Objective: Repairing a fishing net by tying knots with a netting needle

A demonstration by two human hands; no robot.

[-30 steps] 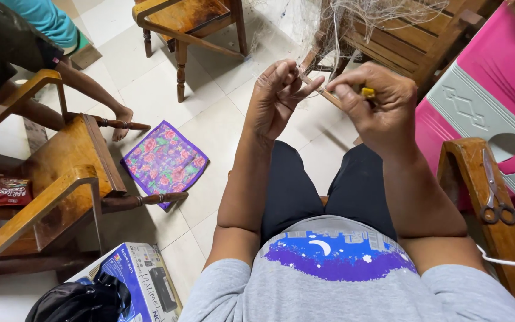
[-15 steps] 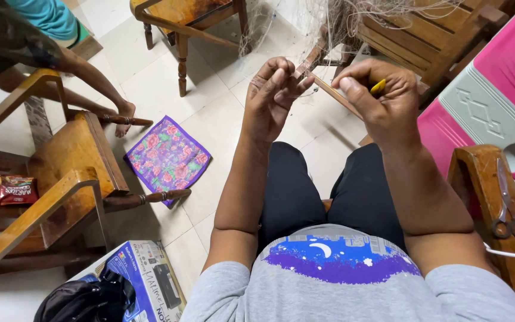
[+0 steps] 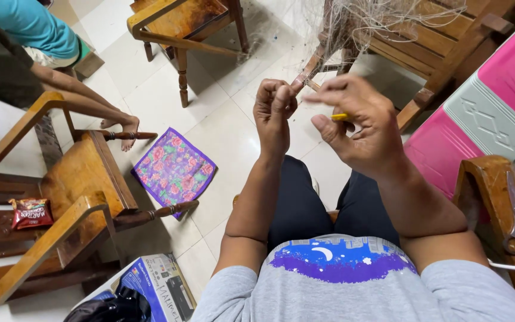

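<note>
Above the lap, the left hand (image 3: 275, 110) pinches the net twine (image 3: 353, 24) taut, fingers closed. Beside it, the right hand (image 3: 362, 128) grips a yellow netting needle (image 3: 340, 117), apparently for knotting.

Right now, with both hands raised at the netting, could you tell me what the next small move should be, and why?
Probably draw the right hand, which holds a small yellow tool, gently back toward the body. The left hand is closed in a pinch on the thin netting draped over the wooden chair, so a pull would likely tighten the strand between them.
</note>
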